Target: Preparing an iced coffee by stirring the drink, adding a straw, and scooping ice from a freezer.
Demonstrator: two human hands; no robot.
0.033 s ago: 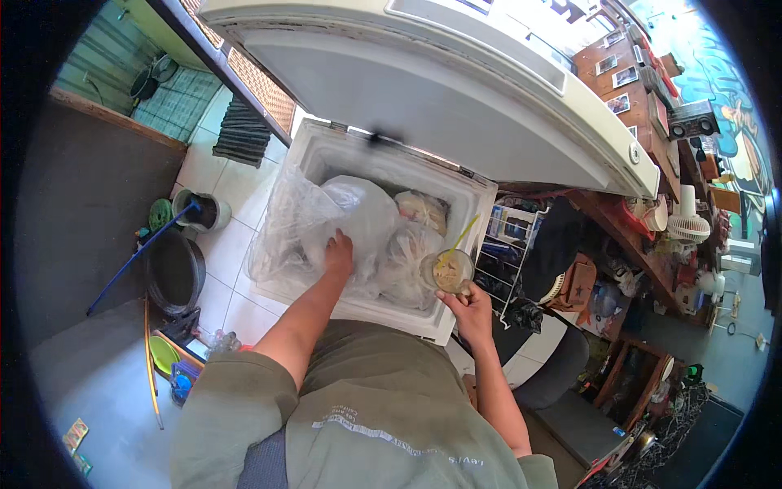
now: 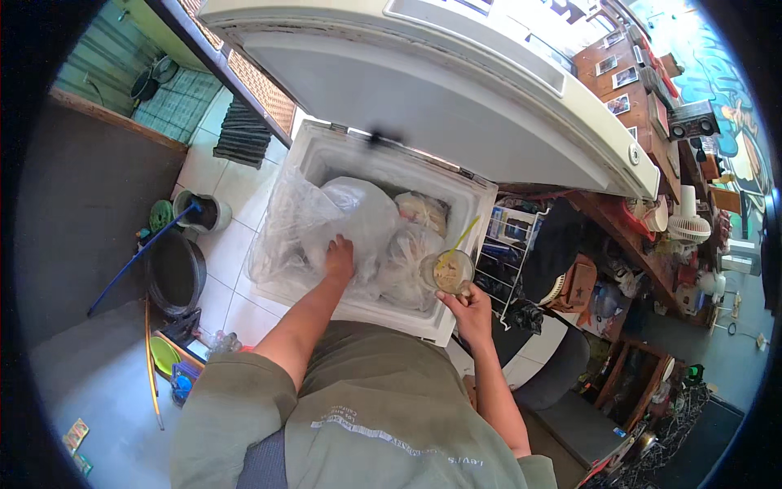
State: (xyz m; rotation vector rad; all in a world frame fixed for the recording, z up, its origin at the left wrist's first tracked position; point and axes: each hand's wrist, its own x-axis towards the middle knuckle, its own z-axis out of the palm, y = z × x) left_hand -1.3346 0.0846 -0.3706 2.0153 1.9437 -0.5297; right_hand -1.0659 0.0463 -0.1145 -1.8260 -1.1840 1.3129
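Left hand [image 2: 340,257] on plastic bag [image 2: 362,208] in freezer [image 2: 482,200], grip hard to tell; right hand [image 2: 467,306] gripping clear cup [image 2: 453,274], yellow utensil [image 2: 467,233] inside.

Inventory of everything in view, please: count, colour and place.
Chest freezer: 1, white, centre
Lid: 1, white, raised, upper centre
Plastic bags: several, translucent, inside freezer
Cup: 1, clear, right of bags
Stick: 1, yellow-green, in cup
Bucket: 1, pale, left floor
Tub: 1, black, beside bucket
Pole: 1, blue, near tub
Bag: 1, brown, right of freezer
Fan: 1, white, far right
Small clutter: uncountable, mixed, right side
Shirt: 1, olive, bottom centre
Left hand: 1, bare, on bags
Right hand: 1, bare, holding cup
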